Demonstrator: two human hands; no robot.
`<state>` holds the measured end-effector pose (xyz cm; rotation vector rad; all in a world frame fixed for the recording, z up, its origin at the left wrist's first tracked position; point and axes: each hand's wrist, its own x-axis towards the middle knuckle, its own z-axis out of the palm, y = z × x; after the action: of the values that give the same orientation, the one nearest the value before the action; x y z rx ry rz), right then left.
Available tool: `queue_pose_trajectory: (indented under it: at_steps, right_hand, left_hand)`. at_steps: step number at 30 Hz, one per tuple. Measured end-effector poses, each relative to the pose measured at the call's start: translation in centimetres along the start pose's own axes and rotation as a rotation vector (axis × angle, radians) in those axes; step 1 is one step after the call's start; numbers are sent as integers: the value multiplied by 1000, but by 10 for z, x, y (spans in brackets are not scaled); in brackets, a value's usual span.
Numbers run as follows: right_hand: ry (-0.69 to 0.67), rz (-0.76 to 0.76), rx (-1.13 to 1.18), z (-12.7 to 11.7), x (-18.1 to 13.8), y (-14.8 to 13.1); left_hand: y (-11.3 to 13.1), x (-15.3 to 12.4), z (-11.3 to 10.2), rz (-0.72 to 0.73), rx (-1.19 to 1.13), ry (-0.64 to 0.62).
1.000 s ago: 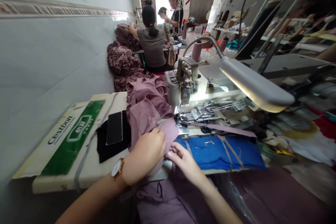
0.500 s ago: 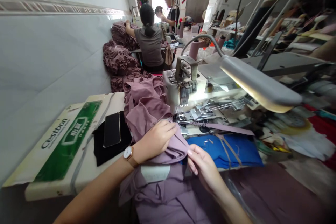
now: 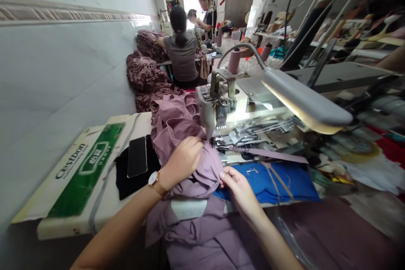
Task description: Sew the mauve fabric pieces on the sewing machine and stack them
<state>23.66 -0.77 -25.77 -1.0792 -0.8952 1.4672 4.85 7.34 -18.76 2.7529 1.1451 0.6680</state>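
Note:
A piece of mauve fabric point(image 3: 209, 168) lies bunched in front of the sewing machine point(image 3: 207, 103), close beside its needles and presser foot. My left hand point(image 3: 187, 158), with a watch on the wrist, is closed over the cloth just left of the foot, its fingers bent and partly hidden. Between thumb and fingertips, my right hand point(image 3: 237, 183) pinches the fabric's right edge. A narrow mauve strip point(image 3: 268, 155) runs flat into the machine from the right. More mauve cloth point(image 3: 202, 240) hangs below the table edge.
A phone point(image 3: 137, 158) rests on black cloth point(image 3: 123, 177) at the left. A blue bundle point(image 3: 268, 183) lies right of my right hand. The lamp point(image 3: 303, 97) reaches over the machine. Ahead, a person point(image 3: 182, 57) sits beside piled fabric point(image 3: 144, 71); other people are farther back.
My left hand has shifted up and left on the cloth, its fingers more bent. My right hand has moved slightly left and up with the fabric edge, and the fold there has flattened.

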Motion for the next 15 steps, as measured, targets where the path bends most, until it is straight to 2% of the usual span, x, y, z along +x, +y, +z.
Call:
queue_pose_trajectory:
  at_steps: [3,5,7,9,10,11,12,13,15]
  right_hand:
    - [6,-13,27,2,1,-5]
    - [-29,5,79,5,-4,-11]
    - [-120,70,179,8,-11,-21]
    - [-237,153,286,10,-20,-30]
    - [-285,187,325,11,-25,-34]
    - [-318,211,346,10,-29,-36]
    - [-343,231,357,9,-33,-38]
    - [-363,247,359,7,-37,-38]
    - [-394,270,344,3,-42,-37]
  left_hand:
    - [7,-13,-8,-235,96,1]
    - [18,-30,-13,-448,87,-98]
    - [32,-50,-20,-602,-154,-288]
    - [42,-69,-31,-674,-614,-524]
    - [44,-77,-39,-707,-864,-592]
    - [44,-83,-48,-757,-1086,-597]
    - [40,-88,-57,-826,-1257,-536]
    - [33,-91,-65,-896,-1357,-425]
    - [16,-95,-77,-992,-1297,-170]
